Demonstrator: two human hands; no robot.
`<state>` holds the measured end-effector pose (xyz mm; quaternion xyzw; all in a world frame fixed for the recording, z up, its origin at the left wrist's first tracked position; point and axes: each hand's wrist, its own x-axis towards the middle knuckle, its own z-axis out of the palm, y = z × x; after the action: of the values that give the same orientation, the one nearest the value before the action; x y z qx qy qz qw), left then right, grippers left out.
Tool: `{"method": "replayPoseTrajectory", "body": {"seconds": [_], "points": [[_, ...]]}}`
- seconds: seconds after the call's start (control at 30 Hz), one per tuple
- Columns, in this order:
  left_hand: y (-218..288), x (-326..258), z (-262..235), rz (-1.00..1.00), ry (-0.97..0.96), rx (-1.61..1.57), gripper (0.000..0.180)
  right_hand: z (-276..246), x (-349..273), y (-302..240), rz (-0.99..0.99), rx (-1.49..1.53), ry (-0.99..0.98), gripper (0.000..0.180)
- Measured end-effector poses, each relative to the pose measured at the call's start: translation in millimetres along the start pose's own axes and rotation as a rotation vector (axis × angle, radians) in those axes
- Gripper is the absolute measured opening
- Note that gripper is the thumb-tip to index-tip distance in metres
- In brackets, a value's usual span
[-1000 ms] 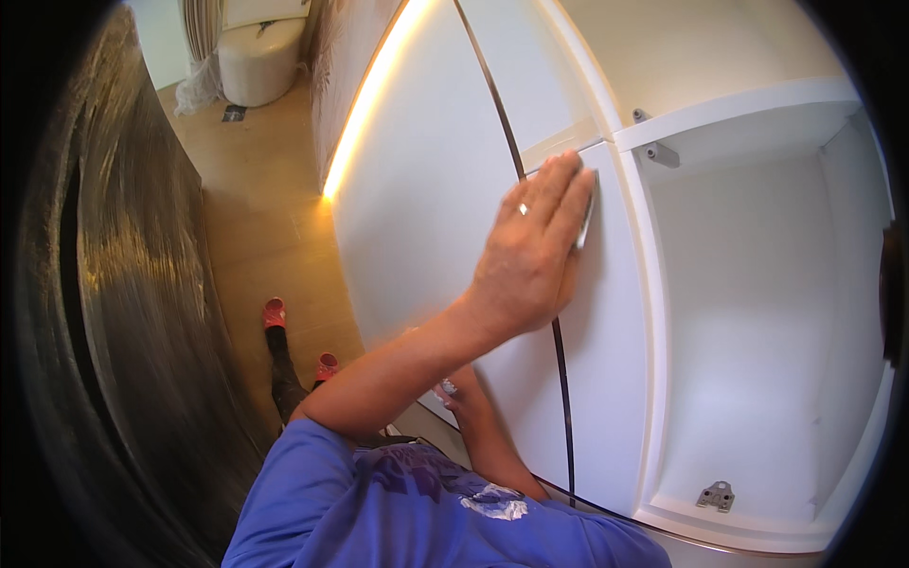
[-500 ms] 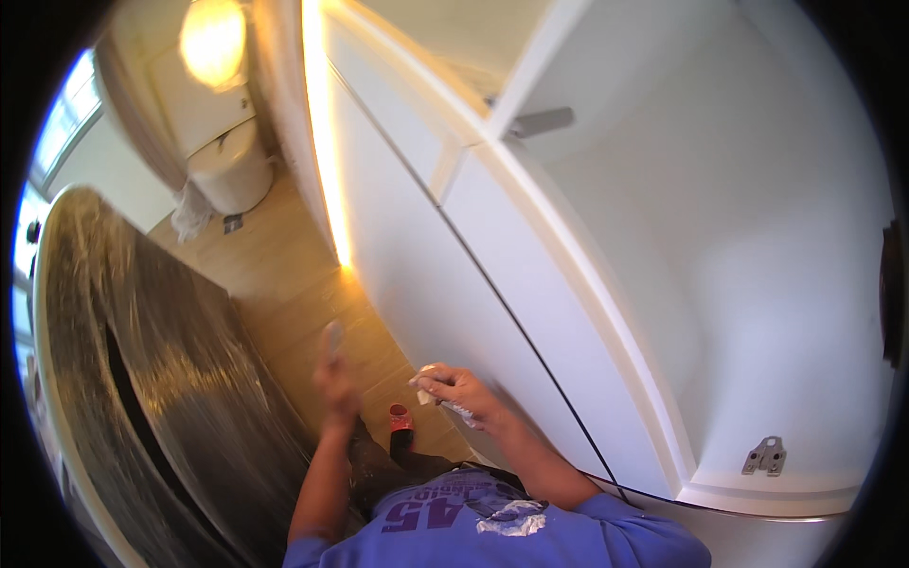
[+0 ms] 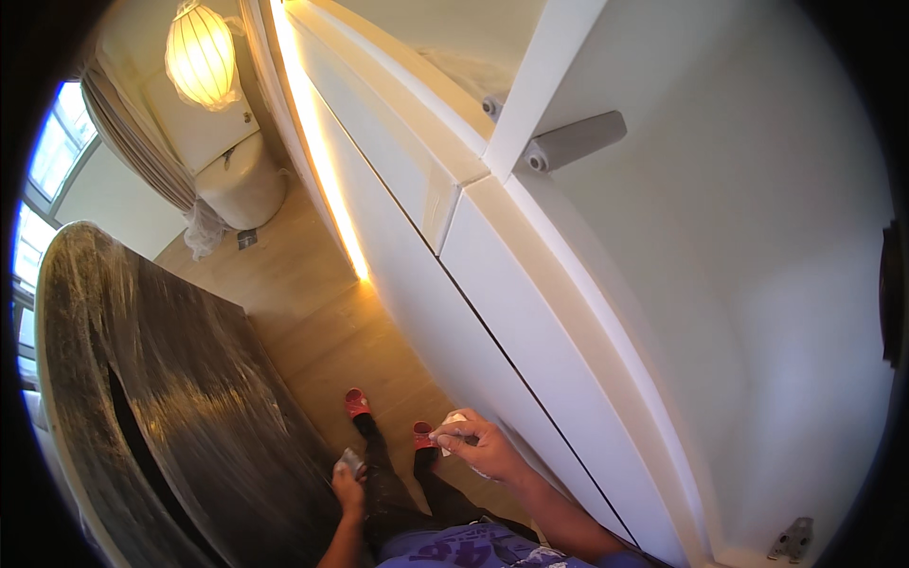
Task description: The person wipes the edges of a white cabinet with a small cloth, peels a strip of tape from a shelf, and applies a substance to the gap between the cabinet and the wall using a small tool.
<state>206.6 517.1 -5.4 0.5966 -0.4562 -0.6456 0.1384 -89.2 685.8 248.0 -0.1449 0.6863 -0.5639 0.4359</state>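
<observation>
My left hand (image 3: 348, 492) is low beside the dark wrapped panel, its fingers closed round a small pale grey object (image 3: 351, 461) whose kind I cannot make out. In front of the white cabinet, my right hand (image 3: 485, 452) pinches a crumpled white scrap (image 3: 456, 418), perhaps paper or cloth; most of it is hidden by the fingers. White smears show on that hand's fingers. The cabinet front (image 3: 417, 293) runs along on my right, and its pale edge strip (image 3: 559, 256) is close to my right forearm.
A plastic-wrapped dark panel (image 3: 180, 350) stands at my left. An open white compartment (image 3: 720, 284) with a grey flap fitting (image 3: 582, 139) and a metal hinge plate (image 3: 792, 540) is on the right. Further off are a toilet (image 3: 244, 185), a glowing lantern (image 3: 201, 59) and wood floor (image 3: 294, 322).
Both hands sit lower in the picture as the view has shifted. My left hand has dropped toward my leg with its grey object. My right hand keeps its pinch on the white scrap.
</observation>
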Motion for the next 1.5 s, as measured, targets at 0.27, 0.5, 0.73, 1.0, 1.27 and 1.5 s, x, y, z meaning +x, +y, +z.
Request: {"method": "replayPoseTrajectory", "body": {"seconds": [0.27,0.5,0.73,1.0,1.27,1.5], "points": [[207.6,-83.2,83.1,0.275,-0.789,0.048,0.027,3.0,-5.6,-14.3,-0.003,-0.328,0.041,0.032],[274.0,-88.6,99.1,0.566,-1.068,0.409,0.031,7.0,-3.7,2.6,-0.064,-0.031,0.018,0.031],[314.1,-90.4,103.8,0.777,-1.162,0.673,0.030,13.7,-6.8,-4.1,-0.116,-0.154,0.136,0.032],[384.5,-112.5,119.4,1.232,-0.836,0.765,0.040,10.1,-11.3,-9.1,-0.129,0.031,0.010,0.033],[538.5,-162.3,200.0,2.177,-0.581,0.553,0.054,20.8,-21.8,19.9,0.084,-0.045,-0.067,0.029],[575.7,-105.9,222.5,2.263,-0.466,0.436,0.039,27.2,-41.7,70.1,0.133,0.083,-0.001,0.029]]}}
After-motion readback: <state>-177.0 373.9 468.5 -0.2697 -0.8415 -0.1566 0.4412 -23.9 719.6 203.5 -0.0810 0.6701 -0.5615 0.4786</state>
